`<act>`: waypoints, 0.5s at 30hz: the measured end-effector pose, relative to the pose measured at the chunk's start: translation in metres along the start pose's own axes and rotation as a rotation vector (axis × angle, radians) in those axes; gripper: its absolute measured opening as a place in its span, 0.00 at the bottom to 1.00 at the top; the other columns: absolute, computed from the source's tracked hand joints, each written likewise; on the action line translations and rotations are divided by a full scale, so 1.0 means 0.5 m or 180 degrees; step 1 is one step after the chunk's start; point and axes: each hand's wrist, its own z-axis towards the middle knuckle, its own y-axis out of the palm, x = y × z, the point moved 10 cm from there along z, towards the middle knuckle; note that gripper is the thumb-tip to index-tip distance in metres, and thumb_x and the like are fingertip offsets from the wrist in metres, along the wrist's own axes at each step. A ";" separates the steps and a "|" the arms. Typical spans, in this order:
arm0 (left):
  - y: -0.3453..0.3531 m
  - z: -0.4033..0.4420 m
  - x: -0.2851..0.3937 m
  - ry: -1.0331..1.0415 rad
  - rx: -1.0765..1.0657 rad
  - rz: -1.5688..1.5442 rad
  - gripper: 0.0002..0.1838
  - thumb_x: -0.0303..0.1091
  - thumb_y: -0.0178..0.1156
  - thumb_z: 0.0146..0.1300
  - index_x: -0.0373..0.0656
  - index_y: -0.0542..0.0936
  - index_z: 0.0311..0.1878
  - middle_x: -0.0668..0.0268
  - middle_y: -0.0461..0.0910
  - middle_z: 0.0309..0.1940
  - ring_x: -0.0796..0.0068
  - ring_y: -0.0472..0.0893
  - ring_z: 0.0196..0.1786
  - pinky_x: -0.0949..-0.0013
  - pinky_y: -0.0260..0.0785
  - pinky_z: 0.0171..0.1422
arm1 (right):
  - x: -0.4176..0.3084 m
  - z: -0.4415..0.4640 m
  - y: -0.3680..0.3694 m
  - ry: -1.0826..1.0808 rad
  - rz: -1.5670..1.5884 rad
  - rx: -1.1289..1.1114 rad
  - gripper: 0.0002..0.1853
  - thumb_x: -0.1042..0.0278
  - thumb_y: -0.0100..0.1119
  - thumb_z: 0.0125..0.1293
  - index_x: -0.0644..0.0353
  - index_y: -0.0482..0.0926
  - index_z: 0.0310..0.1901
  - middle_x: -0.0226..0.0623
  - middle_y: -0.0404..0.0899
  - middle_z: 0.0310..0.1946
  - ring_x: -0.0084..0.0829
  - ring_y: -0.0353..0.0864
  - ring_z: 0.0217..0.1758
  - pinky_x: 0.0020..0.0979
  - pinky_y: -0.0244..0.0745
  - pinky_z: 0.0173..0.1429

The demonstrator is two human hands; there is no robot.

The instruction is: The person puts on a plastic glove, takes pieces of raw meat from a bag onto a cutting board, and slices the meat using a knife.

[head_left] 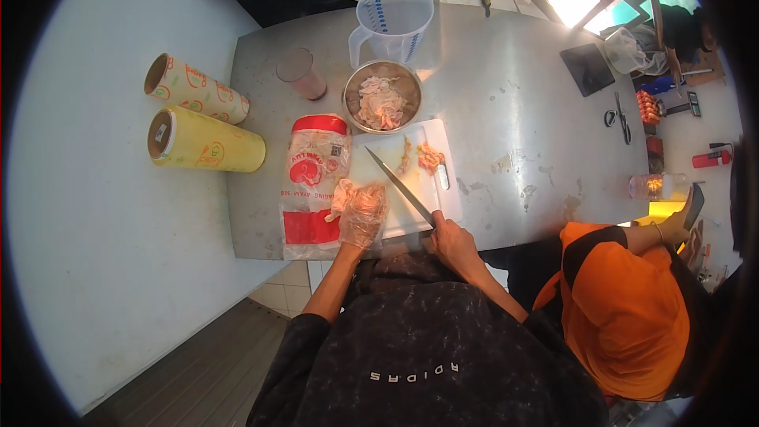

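Note:
My left hand (pixel 362 220), in a clear plastic glove, is closed around a piece of raw chicken (pixel 341 198) at the left edge of the white cutting board (pixel 403 209). My bare right hand (pixel 455 247) grips a long knife (pixel 402 188), whose blade slants up and left over the board. Small chopped chicken pieces (pixel 429 157) lie on the board's far right part. Just behind the board stands a steel bowl (pixel 349 111) with pale raw chicken in it. A red and clear plastic chicken bag (pixel 316 158) lies left of the board, partly behind my left hand.
A measuring jug (pixel 399 20) and a tumbler (pixel 301 75) stand behind on the metal table (pixel 506 95). Two wrap rolls (pixel 207 140) lie left. Scissors (pixel 621 120) and a dark flat square (pixel 587 71) are at the right. A person in orange (pixel 624 308) is close on my right.

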 end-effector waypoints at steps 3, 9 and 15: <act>0.017 -0.002 -0.013 -0.0035 -0.0057 -0.0063 0.17 0.36 0.59 0.62 0.42 0.79 0.53 0.59 0.80 0.49 0.60 0.78 0.55 0.56 0.69 0.63 | -0.006 0.002 0.005 -0.0020 -0.0195 0.0098 0.15 0.66 0.55 0.65 0.55 0.65 0.50 0.49 0.76 0.28 0.57 0.81 0.29 0.54 0.77 0.32; 0.077 -0.011 -0.050 -0.0136 -0.0092 -0.0410 0.14 0.36 0.60 0.61 0.41 0.79 0.48 0.60 0.80 0.48 0.61 0.78 0.54 0.60 0.71 0.60 | -0.010 0.019 0.000 0.0098 -0.0309 -0.0015 0.13 0.67 0.54 0.66 0.54 0.65 0.50 0.48 0.75 0.27 0.56 0.82 0.27 0.54 0.77 0.30; -0.005 0.052 0.014 -0.0010 -0.0020 0.0043 0.14 0.35 0.62 0.58 0.43 0.79 0.48 0.64 0.80 0.44 0.62 0.79 0.51 0.60 0.73 0.53 | -0.003 0.050 0.010 0.0072 -0.0508 -0.0154 0.11 0.68 0.52 0.67 0.55 0.65 0.49 0.48 0.77 0.25 0.56 0.82 0.25 0.54 0.77 0.28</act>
